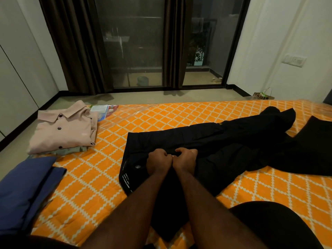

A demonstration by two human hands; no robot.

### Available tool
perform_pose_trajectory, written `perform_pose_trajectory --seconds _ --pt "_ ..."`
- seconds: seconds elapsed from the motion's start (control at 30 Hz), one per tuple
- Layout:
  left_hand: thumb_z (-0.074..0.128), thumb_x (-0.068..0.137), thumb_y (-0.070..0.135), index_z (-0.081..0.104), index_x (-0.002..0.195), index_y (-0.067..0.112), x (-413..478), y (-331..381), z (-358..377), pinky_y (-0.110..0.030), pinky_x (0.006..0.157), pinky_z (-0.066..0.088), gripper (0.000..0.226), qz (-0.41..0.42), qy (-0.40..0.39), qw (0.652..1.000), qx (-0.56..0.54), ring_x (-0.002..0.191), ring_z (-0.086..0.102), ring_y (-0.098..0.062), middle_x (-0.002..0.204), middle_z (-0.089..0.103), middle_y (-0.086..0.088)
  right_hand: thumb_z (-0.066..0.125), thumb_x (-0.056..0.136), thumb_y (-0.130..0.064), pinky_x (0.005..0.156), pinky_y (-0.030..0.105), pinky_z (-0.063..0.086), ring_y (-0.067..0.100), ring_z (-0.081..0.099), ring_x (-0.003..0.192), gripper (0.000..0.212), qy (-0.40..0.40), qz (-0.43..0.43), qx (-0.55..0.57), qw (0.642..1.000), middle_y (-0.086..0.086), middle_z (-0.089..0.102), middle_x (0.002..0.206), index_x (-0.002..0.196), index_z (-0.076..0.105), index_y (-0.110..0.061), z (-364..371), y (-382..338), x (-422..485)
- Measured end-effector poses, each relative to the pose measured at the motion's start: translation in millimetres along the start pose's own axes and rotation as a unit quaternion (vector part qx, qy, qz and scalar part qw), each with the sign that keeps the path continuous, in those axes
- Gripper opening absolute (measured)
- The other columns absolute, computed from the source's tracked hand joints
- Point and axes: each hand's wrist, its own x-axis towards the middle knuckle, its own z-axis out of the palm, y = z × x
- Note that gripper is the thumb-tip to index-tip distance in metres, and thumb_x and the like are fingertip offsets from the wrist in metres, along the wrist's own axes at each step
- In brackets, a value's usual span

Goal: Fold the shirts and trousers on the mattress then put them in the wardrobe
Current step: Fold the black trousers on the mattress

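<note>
In the head view, the black trousers [215, 133] lay unfolded across the middle of the orange patterned mattress [89, 186]. The waistband, with its button, was at the near left, and the legs stretched away to the far right. Both hands were on the trousers just beside the waistband, and their knuckles touched each other. The left hand [158, 161] was closed into a fist with a bunch of the black cloth inside its curled fingers. The right hand [185, 159] was curled in the same way and also gripped the cloth.

At the far left corner of the mattress a folded pink shirt [62, 130] rested on top of a folded camouflage garment [71, 150]. Nearer, at the left edge, was a folded blue garment [25, 186]. Another black garment [316, 141] lay at the right edge, touching the trouser legs. Behind the mattress stood dark curtains [75, 51] and a glass door [133, 47].
</note>
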Motion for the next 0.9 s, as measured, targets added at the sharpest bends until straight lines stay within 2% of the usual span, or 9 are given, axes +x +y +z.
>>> perform_pose_trajectory --seconds 0.1,0.23,0.37,0.5,0.8,0.9 --pt "0.068 0.085 0.035 0.060 0.064 0.016 -2.2 2.3 -3.2 -0.031 0.066 0.053 0.030 -0.002 0.001 1.000 0.001 0.077 0.066 -0.028 0.075 0.065 -0.006 0.072 0.089 -0.023 0.093 0.035 0.052 0.028 0.062 0.103 0.017 0.002 0.002 -0.036 0.999 0.005 0.044 0.129 0.106 0.074 -0.020 -4.7 -0.2 -2.3" --pt "0.069 0.084 0.036 0.065 0.074 0.014 -7.1 2.9 -7.5 -0.036 0.071 0.058 0.024 -0.015 0.003 1.000 0.005 0.080 0.066 -0.029 0.082 0.066 -0.008 0.071 0.091 -0.032 0.090 0.040 0.052 0.028 0.056 0.113 0.016 0.006 0.015 -0.100 0.995 0.002 0.045 0.126 0.107 0.074 -0.030 -9.1 -5.0 -7.7" --pt "0.068 0.084 0.033 0.063 0.070 0.013 -11.4 0.7 -13.2 -0.035 0.067 0.057 0.024 -0.026 0.016 1.000 0.003 0.078 0.066 -0.029 0.079 0.066 -0.008 0.069 0.092 -0.032 0.089 0.041 0.052 0.029 0.058 0.111 0.016 0.002 0.015 -0.121 0.993 0.004 0.047 0.123 0.108 0.071 -0.030 -7.8 -9.4 -10.8" --pt "0.071 0.083 0.029 0.062 0.064 0.013 -11.3 -2.6 -21.3 -0.030 0.059 0.048 0.026 -0.050 0.020 0.998 -0.015 0.074 0.065 -0.027 0.076 0.066 -0.007 0.068 0.091 -0.032 0.088 0.039 0.050 0.028 0.060 0.111 0.018 -0.001 0.018 -0.126 0.992 0.003 0.050 0.120 0.109 0.069 -0.031 -10.7 -11.7 -12.6" --pt "0.066 0.078 0.020 0.056 0.062 0.012 -10.4 -29.3 -51.2 -0.028 0.056 0.043 0.020 -0.059 0.013 0.998 -0.009 0.069 0.064 -0.029 0.071 0.064 -0.009 0.067 0.092 -0.030 0.091 0.039 0.050 0.028 0.060 0.115 0.023 -0.009 0.018 -0.122 0.992 0.001 0.054 0.124 0.115 0.070 -0.032 -15.4 -14.5 -13.1" --pt "0.065 0.079 0.019 0.061 0.064 0.008 -10.4 -31.7 -55.0 -0.029 0.054 0.050 0.019 -0.071 0.001 0.997 -0.026 0.064 0.067 -0.028 0.067 0.067 -0.009 0.068 0.091 -0.029 0.091 0.040 0.051 0.028 0.060 0.114 0.023 -0.010 0.018 -0.121 0.992 0.001 0.055 0.124 0.114 0.070 -0.032 -16.9 -14.9 -14.8"
